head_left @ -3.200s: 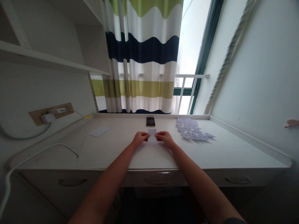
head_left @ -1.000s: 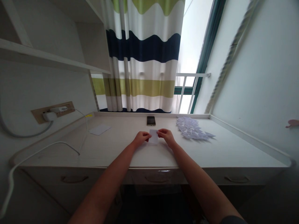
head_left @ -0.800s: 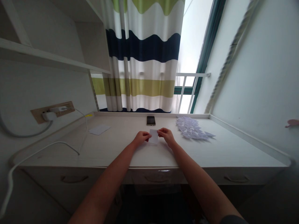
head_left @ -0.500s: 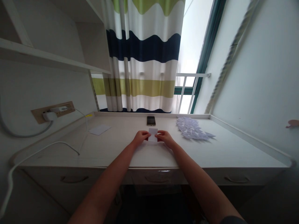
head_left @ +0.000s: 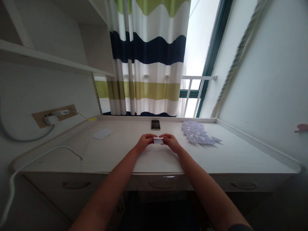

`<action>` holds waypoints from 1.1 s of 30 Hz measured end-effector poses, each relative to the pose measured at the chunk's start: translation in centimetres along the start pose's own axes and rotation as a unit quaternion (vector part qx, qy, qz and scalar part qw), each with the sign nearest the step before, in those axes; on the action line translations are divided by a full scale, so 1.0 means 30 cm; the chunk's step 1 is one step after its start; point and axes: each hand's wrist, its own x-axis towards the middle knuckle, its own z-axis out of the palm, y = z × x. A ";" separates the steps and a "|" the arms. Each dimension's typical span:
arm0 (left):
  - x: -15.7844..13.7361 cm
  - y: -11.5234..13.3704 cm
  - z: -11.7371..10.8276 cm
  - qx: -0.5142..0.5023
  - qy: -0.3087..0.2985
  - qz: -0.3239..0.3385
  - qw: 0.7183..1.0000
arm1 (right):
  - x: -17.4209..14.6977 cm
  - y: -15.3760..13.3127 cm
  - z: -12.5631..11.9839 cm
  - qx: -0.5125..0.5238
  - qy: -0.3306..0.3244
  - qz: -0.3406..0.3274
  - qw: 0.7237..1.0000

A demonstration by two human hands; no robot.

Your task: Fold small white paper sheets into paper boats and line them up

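Note:
Between my two hands, over the middle of the white desk, is a small piece of white paper (head_left: 158, 141) that looks bent or folded across. My left hand (head_left: 145, 142) is closed, pinching its left edge between thumb and fingers. On the right edge my right hand (head_left: 170, 142) pinches it the same way. The fingertips of both hands almost meet above the paper. Just beyond them lies a dark phone (head_left: 155, 124).
Many folded white paper pieces (head_left: 198, 132) lie in a pile at the right. Flat white paper (head_left: 102, 133) rests at the left, near a white cable (head_left: 64, 147) running over the desk (head_left: 115, 157). A striped curtain (head_left: 149, 73) hangs behind.
The paper stood as a taller, flat rectangle; now it shows as a short strip, bent over. My fingers have come closer together along its top.

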 end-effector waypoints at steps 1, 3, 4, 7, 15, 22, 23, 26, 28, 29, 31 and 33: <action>-0.002 0.001 0.001 -0.007 -0.005 -0.005 1.000 | 0.000 0.001 0.000 0.000 -0.001 -0.002 1.000; -0.006 0.006 0.004 -0.016 -0.013 -0.014 1.000 | 0.000 0.002 0.000 -0.001 -0.001 -0.003 1.000; -0.008 0.008 0.006 -0.020 -0.019 -0.018 0.999 | 0.001 0.003 0.000 -0.001 0.000 -0.003 1.000; -0.017 0.014 0.011 -0.024 -0.036 -0.034 0.999 | 0.004 0.005 -0.002 0.000 0.009 -0.009 1.000; -0.013 0.009 0.002 0.003 -0.022 -0.039 0.999 | 0.002 0.003 0.011 -0.035 0.030 -0.034 0.998; -0.012 0.007 0.009 0.048 0.002 -0.016 0.999 | 0.003 0.002 0.017 -0.063 0.031 -0.036 0.997; -0.013 0.006 0.011 0.061 0.006 -0.007 0.998 | 0.004 0.004 0.016 -0.072 0.030 -0.038 0.996; -0.012 0.003 0.011 0.096 0.002 0.023 0.995 | 0.007 0.011 0.011 -0.087 0.016 -0.045 0.995; -0.009 -0.002 0.007 0.123 0.002 0.036 0.992 | 0.009 0.017 0.007 -0.086 0.009 -0.047 0.995; -0.007 -0.005 0.005 0.138 0.006 0.039 0.990 | 0.010 0.020 0.005 -0.088 0.007 -0.049 0.995; -0.002 -0.010 0.003 0.167 0.020 0.032 0.985 | 0.014 0.027 0.002 -0.099 0.002 -0.052 0.994; 0.001 -0.013 0.002 0.188 0.034 0.015 0.981 | 0.019 0.033 -0.001 -0.113 -0.002 -0.053 0.992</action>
